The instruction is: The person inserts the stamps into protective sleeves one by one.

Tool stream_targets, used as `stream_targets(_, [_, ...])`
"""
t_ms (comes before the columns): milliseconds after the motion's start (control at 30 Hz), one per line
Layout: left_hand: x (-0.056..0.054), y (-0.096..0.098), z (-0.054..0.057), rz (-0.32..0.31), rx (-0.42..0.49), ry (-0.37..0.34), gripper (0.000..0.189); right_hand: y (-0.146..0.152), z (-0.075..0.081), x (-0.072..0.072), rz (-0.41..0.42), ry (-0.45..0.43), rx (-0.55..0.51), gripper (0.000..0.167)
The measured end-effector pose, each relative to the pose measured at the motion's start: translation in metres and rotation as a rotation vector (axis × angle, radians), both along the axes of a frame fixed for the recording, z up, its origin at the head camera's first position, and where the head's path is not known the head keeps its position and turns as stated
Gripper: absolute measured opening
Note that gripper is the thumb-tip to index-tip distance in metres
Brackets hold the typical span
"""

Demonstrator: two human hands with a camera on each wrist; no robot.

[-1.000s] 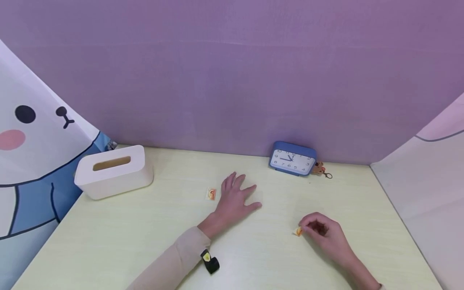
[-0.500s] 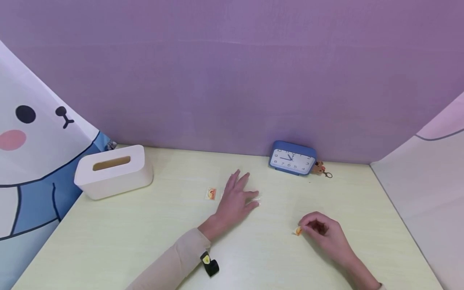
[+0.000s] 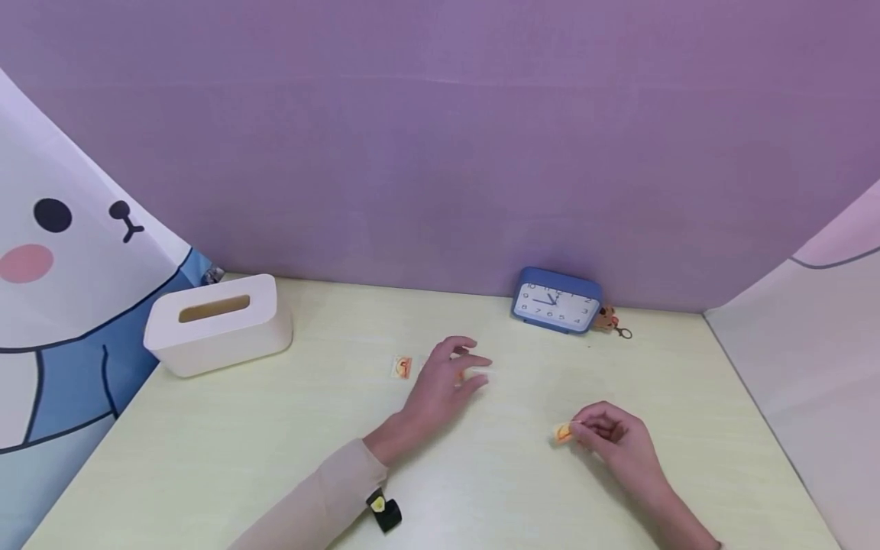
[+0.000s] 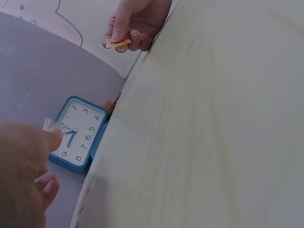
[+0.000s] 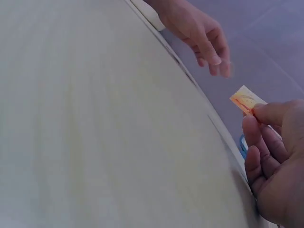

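My right hand (image 3: 622,451) pinches a small yellow-orange stamp (image 5: 246,100) with a toothed edge between thumb and fingers, a little above the table. Left of centre, my left hand (image 3: 436,389) pinches a piece of clear plastic film (image 4: 49,124) between thumb and forefinger; its full shape is hard to make out. A bit of orange shows between the left fingers in the head view, mostly hidden. Another orange stamp (image 3: 402,367) lies flat on the table just left of the left hand.
A white tissue box (image 3: 218,327) stands at the back left of the pale table (image 3: 206,458). At the back sits a blue alarm clock (image 3: 557,302), with a brown bear keychain (image 3: 606,318) beside it. A purple cloth (image 3: 440,153) rises behind.
My left hand, spread at first, has drawn its fingers together and now pinches the clear film. My right hand has tilted the stamp slightly, staying in nearly the same place.
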State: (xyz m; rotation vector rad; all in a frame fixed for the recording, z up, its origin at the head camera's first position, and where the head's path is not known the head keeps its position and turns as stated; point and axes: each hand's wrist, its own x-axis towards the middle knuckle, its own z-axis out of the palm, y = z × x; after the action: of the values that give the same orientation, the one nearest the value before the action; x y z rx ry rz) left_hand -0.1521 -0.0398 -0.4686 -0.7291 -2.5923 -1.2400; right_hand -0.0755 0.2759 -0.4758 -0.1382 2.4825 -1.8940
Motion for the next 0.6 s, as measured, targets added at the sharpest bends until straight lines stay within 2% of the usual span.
stream_targets(100, [0.006,-0.004,0.003,-0.026,0.099,-0.084,0.029,-0.006,0.001,0.002,0.001,-0.048,-0.058,0.01])
stream_targets(267, [0.017,-0.012,0.004,-0.065,0.212,-0.187,0.029,-0.018,0.002,0.005,0.069,-0.047,-0.113,0.01])
stream_targets(333, [0.021,-0.015,0.004,-0.067,0.229,-0.198,0.029,-0.023,0.003,0.006,0.102,-0.03,-0.128,0.008])
stream_targets(467, [0.028,-0.02,0.004,-0.071,0.237,-0.192,0.039,-0.032,0.006,0.006,0.128,-0.026,-0.138,0.015])
stream_targets(600, [0.034,-0.024,0.005,-0.082,0.24,-0.184,0.056,-0.041,0.01,0.005,0.126,-0.035,-0.117,0.006])
